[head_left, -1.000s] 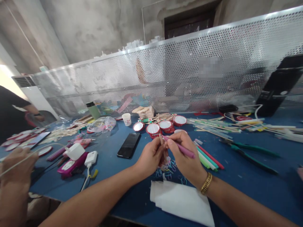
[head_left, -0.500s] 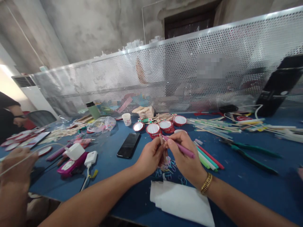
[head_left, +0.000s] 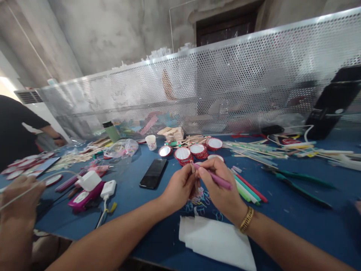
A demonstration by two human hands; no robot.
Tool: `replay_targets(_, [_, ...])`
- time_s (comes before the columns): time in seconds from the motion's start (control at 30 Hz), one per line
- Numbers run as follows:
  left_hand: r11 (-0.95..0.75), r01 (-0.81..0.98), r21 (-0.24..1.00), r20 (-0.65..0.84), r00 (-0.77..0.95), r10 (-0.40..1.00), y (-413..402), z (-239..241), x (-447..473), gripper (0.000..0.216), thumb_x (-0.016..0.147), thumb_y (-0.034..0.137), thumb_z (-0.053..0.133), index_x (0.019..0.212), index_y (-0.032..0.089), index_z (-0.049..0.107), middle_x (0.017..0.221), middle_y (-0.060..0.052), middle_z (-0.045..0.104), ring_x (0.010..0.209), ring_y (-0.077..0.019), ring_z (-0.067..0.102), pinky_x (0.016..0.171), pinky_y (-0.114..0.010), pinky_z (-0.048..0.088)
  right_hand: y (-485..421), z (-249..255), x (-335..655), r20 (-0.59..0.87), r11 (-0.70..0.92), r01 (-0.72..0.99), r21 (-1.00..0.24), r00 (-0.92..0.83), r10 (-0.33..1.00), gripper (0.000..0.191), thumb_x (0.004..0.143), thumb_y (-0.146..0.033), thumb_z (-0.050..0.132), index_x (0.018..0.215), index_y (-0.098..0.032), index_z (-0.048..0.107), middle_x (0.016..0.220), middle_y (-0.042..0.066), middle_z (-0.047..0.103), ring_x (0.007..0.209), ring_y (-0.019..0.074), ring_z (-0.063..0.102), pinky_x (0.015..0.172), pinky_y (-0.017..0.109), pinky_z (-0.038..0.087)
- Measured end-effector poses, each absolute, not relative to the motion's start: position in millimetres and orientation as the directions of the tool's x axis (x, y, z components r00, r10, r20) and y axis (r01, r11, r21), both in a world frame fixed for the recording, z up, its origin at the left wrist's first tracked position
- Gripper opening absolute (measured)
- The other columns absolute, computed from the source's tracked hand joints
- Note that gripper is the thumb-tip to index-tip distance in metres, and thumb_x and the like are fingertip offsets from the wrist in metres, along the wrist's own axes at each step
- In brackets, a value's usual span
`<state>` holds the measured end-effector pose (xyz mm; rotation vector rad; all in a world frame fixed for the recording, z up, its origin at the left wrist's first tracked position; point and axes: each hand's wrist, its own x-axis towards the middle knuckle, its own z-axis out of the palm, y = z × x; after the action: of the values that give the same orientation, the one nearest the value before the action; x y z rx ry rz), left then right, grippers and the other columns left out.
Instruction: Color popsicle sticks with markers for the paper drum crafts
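The person's left hand (head_left: 177,188) is closed in a pinch on a slim pale strip (head_left: 193,170); the right hand (head_left: 222,186) grips a purple rod (head_left: 220,180) like a pen, its tip at the strip's upper end. The hands have barely moved in the last second, so the work seems to remain at that tip. Small clear loops (head_left: 189,206) lie at six o'clock, a folded white cloth (head_left: 216,239) beyond them; red-rimmed cups (head_left: 182,153) at twelve; coloured rods (head_left: 248,188) at four; a phone (head_left: 153,174) at nine. At ten, a dark-sleeved co-worker (head_left: 17,126) now reaches farther over the worktop (head_left: 128,210).
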<state>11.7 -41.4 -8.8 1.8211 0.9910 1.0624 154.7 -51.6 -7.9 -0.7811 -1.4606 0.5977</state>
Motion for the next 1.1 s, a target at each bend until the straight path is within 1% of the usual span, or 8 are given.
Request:
replay_targets(0.2, [-0.387,0.199,0.900,0.308,0.338,0.889,-40.9,-10.8,11.4,0.033,0.096,0.050,0.045,0.083,0.020,0.047,0.056,0.006,0.050,0.040,-0.0079,0.046,0.038,-0.019,0.038,-49.8,-10.6,154.4,0.646,0.637,0.113,-0.762,0.070,0.760,0.008,0.092,-0.031,0.055,0.090,-0.023,0.056,0.081,0.002,0.065,0.074,0.0177,0.063,0.066,0.033,0.049])
replay_targets(0.33, [-0.374,0.179,0.910,0.303,0.328,0.895,-40.9,-9.8,11.6,0.032,0.095,0.051,0.047,0.087,0.019,0.049,0.057,0.005,0.051,0.040,-0.0080,0.046,0.038,-0.019,0.038,-49.2,-11.9,154.4,0.642,0.634,0.104,-0.766,0.079,0.763,0.009,0.093,-0.031,0.055,0.091,-0.023,0.056,0.082,0.002,0.065,0.075,0.0180,0.063,0.069,0.034,0.050])
replay_targets(0.67, [-0.361,0.209,0.909,0.277,0.345,0.897,-43.9,-5.4,13.2,0.034,0.096,0.052,0.044,0.084,0.020,0.047,0.054,0.006,0.050,0.040,-0.0082,0.046,0.037,-0.019,0.038,-51.2,-9.5,155.8,0.628,0.622,0.093,-0.777,0.048,0.777,0.010,0.092,-0.032,0.055,0.090,-0.022,0.056,0.081,0.002,0.064,0.073,0.0182,0.063,0.064,0.033,0.049])
replay_targets(0.83, [-0.381,0.217,0.899,0.296,0.342,0.892,-43.2,-6.6,12.3,0.034,0.096,0.052,0.044,0.083,0.020,0.046,0.055,0.006,0.050,0.041,-0.0080,0.046,0.039,-0.018,0.038,-51.4,-8.7,154.7,0.622,0.616,0.096,-0.782,0.041,0.782,0.010,0.092,-0.032,0.055,0.090,-0.022,0.056,0.081,0.002,0.065,0.073,0.0181,0.063,0.065,0.033,0.049])
replay_targets(1.1, [-0.368,0.185,0.911,0.296,0.327,0.898,-42.7,-6.8,13.2,0.034,0.095,0.052,0.046,0.082,0.020,0.046,0.053,0.006,0.050,0.040,-0.0080,0.045,0.037,-0.018,0.037,-49.4,-10.5,154.4,0.637,0.629,0.100,-0.771,0.083,0.767,0.009,0.092,-0.032,0.056,0.090,-0.023,0.056,0.083,0.003,0.064,0.076,0.0191,0.063,0.069,0.035,0.051])
